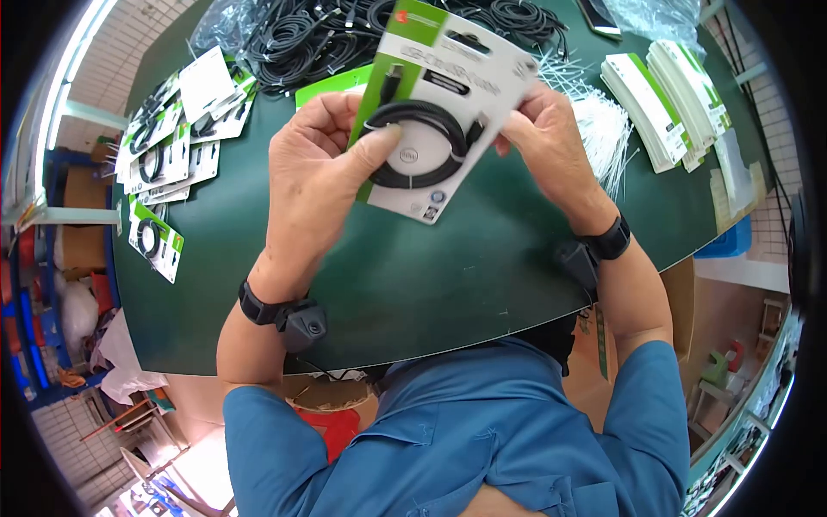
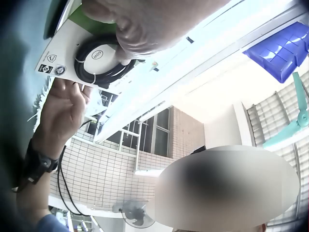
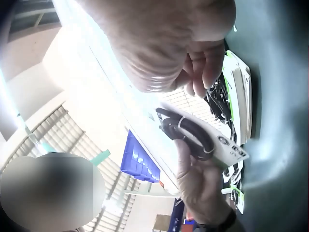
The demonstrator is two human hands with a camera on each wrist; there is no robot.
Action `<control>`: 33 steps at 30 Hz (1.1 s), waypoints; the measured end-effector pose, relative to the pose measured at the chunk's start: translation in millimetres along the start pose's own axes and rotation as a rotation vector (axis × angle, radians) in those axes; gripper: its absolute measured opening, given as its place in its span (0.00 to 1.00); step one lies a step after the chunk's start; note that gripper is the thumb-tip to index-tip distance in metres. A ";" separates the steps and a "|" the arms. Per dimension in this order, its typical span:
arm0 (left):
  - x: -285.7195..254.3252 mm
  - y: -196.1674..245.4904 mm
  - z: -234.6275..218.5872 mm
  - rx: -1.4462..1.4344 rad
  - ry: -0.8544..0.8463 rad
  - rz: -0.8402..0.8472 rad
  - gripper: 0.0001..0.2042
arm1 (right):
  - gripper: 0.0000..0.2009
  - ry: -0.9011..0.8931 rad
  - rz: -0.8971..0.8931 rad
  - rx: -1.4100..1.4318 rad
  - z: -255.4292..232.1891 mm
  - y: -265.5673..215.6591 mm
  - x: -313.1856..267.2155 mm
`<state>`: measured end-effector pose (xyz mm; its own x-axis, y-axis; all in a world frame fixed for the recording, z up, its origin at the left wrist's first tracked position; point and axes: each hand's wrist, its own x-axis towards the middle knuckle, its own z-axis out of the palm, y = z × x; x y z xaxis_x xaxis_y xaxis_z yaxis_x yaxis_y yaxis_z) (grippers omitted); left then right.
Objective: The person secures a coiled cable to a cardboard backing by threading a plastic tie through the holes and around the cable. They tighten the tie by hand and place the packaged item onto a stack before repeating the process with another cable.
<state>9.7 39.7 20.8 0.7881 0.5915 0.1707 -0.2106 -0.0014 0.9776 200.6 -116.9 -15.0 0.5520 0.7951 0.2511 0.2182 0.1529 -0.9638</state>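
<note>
A white-and-green retail card [image 1: 412, 157] is held up above the table, tilted, with a coiled black cable [image 1: 457, 142] tied to its front by white ties. My left hand [image 1: 310, 168] grips its left edge, thumb across the front onto the coil and the other fingers curled behind. At the card's right edge, my right hand [image 1: 556, 142] pinches with thumb and fingers, the fingertips partly hidden behind it. The left wrist view shows the coil [image 2: 79, 67] close up, with the right hand [image 2: 63, 108] just below the card. Cable plugs show at the top and right of the coil.
Carded cables [image 1: 159, 159] lie piled on the left of the green table [image 1: 413, 276]. Bundles of black cables [image 1: 293, 43] cover the back. White cable ties [image 1: 603, 129] lie beyond the right hand, beside stacks of cards [image 1: 646, 112]. Clear plastic bags [image 1: 224, 26] lie behind.
</note>
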 end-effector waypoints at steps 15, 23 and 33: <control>-6.0 -30.3 9.3 -0.399 -0.067 -0.129 0.09 | 0.18 -0.222 0.036 0.294 11.0 -7.6 -14.2; -6.9 -35.9 25.5 0.062 0.000 0.132 0.22 | 0.17 -0.197 0.097 0.184 19.2 -14.2 -15.1; -9.4 -35.3 18.4 0.427 -0.097 0.433 0.16 | 0.17 -0.272 0.067 0.103 23.2 -16.7 -19.7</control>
<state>20.4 19.4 -13.0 0.7364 0.3888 0.5537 -0.2884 -0.5599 0.7767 167.4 -121.5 -6.0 0.3234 0.9315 0.1665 0.0979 0.1421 -0.9850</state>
